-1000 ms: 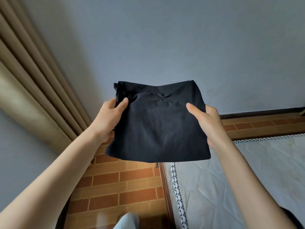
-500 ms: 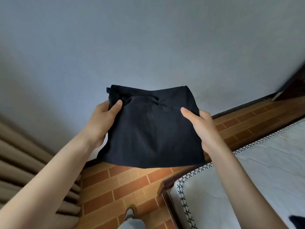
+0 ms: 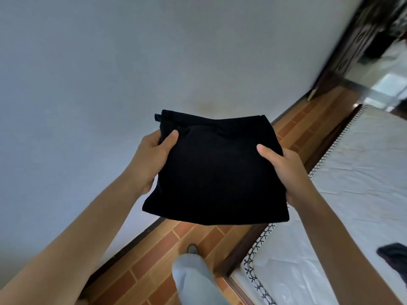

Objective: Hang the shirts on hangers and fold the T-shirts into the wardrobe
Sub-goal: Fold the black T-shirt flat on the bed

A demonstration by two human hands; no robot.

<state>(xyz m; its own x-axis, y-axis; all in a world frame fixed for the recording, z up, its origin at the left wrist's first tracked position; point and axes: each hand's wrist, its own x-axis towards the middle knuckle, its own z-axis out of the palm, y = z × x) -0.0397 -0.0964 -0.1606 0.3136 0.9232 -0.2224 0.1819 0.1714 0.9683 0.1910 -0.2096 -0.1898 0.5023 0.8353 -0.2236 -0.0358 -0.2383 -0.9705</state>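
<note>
A black T-shirt (image 3: 215,172), folded into a flat rectangle, is held level in front of me at the centre of the head view. My left hand (image 3: 152,157) grips its left edge, thumb on top and fingers underneath. My right hand (image 3: 284,170) grips its right edge the same way. A dark wooden wardrobe (image 3: 361,40) with a carved front shows blurred at the top right.
A grey wall (image 3: 110,62) fills the left and top. A white mattress (image 3: 352,194) in a dark wooden frame lies at the right, with a dark garment (image 3: 394,256) on it. Brick-pattern floor tiles (image 3: 158,256) run between wall and bed; my leg (image 3: 193,278) is below.
The view has swung to the right: the curtain has left the frame and the wardrobe has come in at the top right. Both hands keep the same grip on the folded T-shirt.
</note>
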